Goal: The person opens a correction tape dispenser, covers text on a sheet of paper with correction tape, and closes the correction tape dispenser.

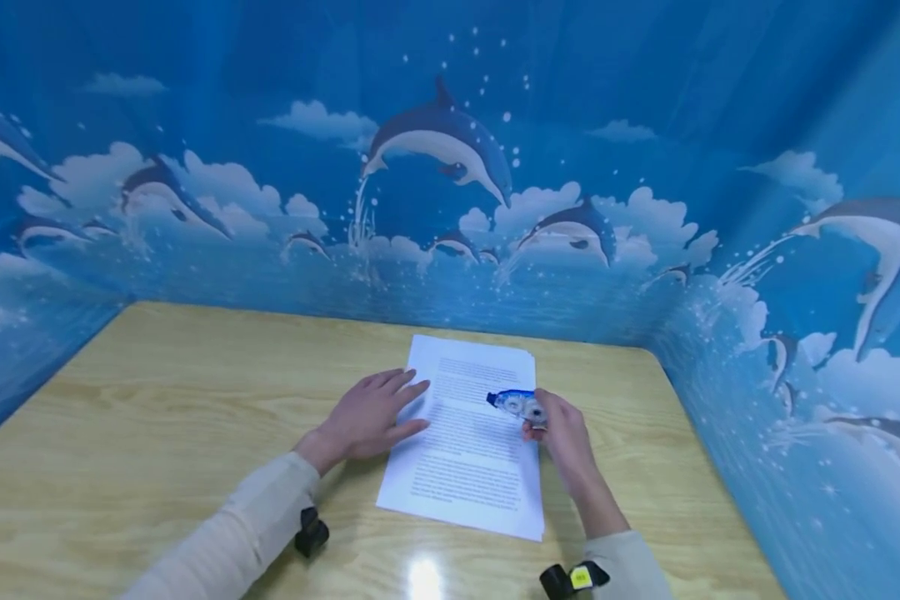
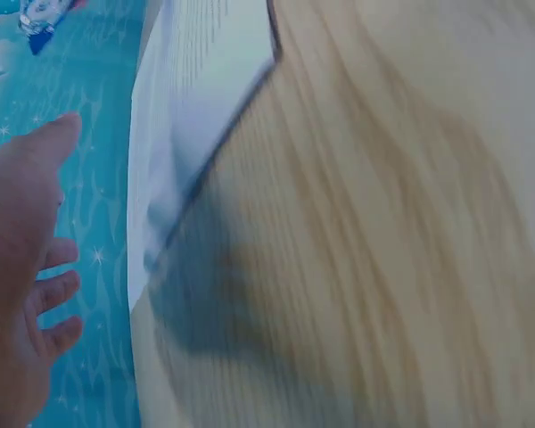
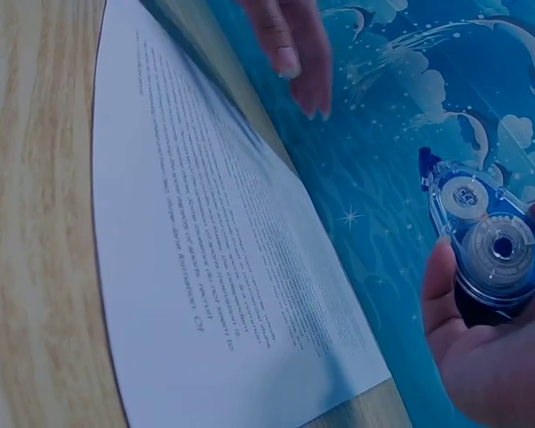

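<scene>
A stack of printed paper (image 1: 465, 450) lies on the wooden table, its top sheet covered in lines of text. My right hand (image 1: 566, 429) grips a blue, see-through correction tape dispenser (image 1: 519, 405) above the right side of the sheet. In the right wrist view, two white reels show inside the correction tape (image 3: 490, 236), and its dark blue tip points away from the palm. My left hand (image 1: 375, 412) hovers by the paper's left edge with fingers spread and nothing in it. The left wrist view shows its fingers (image 2: 58, 290) extended apart.
The wooden table (image 1: 195, 400) runs up to a blue curtain (image 1: 300, 150) printed with dolphins and clouds at the back and sides. Black wrist cameras sit on both forearms, the left camera (image 1: 312, 533) low over the table. Light reflects near the front edge.
</scene>
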`<state>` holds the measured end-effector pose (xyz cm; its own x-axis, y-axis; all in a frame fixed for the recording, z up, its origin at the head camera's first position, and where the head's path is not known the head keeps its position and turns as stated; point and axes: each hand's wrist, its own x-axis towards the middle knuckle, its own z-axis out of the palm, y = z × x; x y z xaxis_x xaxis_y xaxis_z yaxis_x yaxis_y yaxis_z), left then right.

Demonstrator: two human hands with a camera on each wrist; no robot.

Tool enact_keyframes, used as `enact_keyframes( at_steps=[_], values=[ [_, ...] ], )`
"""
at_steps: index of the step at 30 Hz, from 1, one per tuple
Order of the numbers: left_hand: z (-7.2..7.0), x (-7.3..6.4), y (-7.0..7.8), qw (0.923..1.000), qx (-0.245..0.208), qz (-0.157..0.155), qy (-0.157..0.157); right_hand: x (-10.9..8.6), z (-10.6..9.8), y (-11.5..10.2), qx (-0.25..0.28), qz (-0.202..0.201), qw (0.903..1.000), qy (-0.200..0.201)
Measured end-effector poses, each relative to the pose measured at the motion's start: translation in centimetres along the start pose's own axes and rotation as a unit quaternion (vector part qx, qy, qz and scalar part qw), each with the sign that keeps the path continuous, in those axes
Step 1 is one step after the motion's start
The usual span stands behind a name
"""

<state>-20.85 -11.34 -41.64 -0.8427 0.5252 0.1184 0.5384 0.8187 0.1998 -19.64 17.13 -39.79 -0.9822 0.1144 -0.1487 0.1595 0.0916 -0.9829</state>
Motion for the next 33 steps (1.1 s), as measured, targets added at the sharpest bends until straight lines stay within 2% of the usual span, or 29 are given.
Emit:
enact_keyframes(
  at_steps=[3,7,10,16,25,29,33],
  values=[
    [0.0,0.6,0.8,0.9985,-0.047,0.022,0.015,0.1,0.1,0.0,-0.02,-0.001,0.9998,-0.003],
    [0.0,1.7,2.0,0.9922,-0.098,0.062,0.045,0.1,0.3,0.0,-0.032,-0.015,0.9993,-0.011],
    [0.1,2.5,2.8,0.987,-0.129,0.08,0.053,0.0,0.4,0.1,-0.038,-0.019,0.9989,-0.021],
    [0.2,3.5,4.2,0.9763,-0.197,0.08,0.042,-0.4,0.5,-0.1,-0.033,-0.031,0.9981,-0.041],
    [0.2,3.8,4.7,0.9681,-0.234,0.083,0.033,-0.7,0.5,-0.1,-0.019,-0.025,0.9984,-0.047],
    [0.3,4.0,4.7,0.9578,-0.274,0.087,0.009,-0.8,0.4,0.1,-0.008,-0.016,0.9988,-0.046],
    [0.5,4.2,4.9,0.946,-0.311,0.091,-0.013,-0.9,0.3,0.3,0.034,0.002,0.9987,-0.038]
  ],
)
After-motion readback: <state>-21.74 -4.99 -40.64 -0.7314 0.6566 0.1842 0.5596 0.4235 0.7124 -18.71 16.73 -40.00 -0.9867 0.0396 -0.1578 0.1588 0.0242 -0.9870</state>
